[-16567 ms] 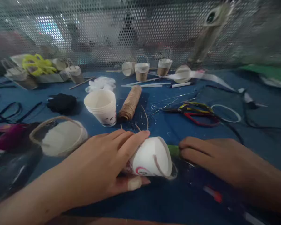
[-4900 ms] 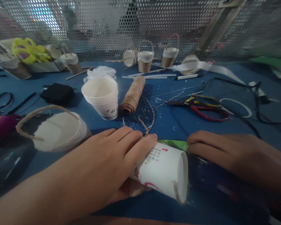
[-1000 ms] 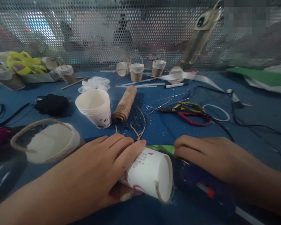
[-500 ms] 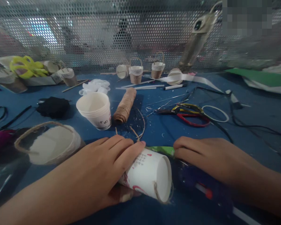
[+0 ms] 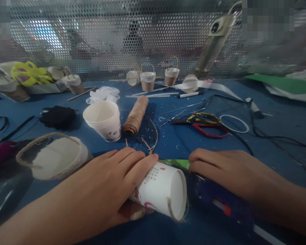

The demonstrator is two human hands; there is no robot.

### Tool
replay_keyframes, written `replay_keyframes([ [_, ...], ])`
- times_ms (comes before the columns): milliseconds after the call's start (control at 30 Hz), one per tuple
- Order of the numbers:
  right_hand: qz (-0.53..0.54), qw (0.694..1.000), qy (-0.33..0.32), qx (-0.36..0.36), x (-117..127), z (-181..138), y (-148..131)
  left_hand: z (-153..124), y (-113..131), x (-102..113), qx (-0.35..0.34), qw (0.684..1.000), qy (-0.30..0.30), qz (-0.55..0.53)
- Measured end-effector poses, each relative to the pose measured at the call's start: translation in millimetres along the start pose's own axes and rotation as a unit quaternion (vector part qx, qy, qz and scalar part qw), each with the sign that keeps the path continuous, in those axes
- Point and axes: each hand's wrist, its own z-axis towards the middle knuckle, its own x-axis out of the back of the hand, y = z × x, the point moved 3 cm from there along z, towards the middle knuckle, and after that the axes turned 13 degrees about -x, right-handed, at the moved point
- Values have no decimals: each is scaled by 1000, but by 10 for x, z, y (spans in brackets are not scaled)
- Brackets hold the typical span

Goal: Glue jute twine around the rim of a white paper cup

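While a white paper cup (image 5: 160, 189) is grasped on its side by the left hand (image 5: 112, 180), over the near part of the table (image 5: 178, 137), a green strip (image 5: 177, 164) is touched by the right hand (image 5: 224, 170), fingers curled; whether that strip is clasped cannot be told. A glue gun (image 5: 206, 194) is seen just beside the right hand.

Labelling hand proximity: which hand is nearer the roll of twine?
Left. The left hand, wrapped around the white paper cup, is just on the near side of the roll of twine; the right hand is farther off, toward the near right.
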Motion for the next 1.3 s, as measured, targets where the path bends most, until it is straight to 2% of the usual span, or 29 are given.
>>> replay_keyframes([
  [533, -8, 1000, 22, 2, -16, 0, -8, 6, -4, 8, -2, 1000, 1, 2],
  [733, -9, 1000, 7, -8, -19, -1, -4, 8, -14, 1, 0, 1000, -2, -7],
  [1300, 1, 1000, 16, 3, 5, 3, -26, 24, -17, 22, 5, 1000, -10, -22],
])
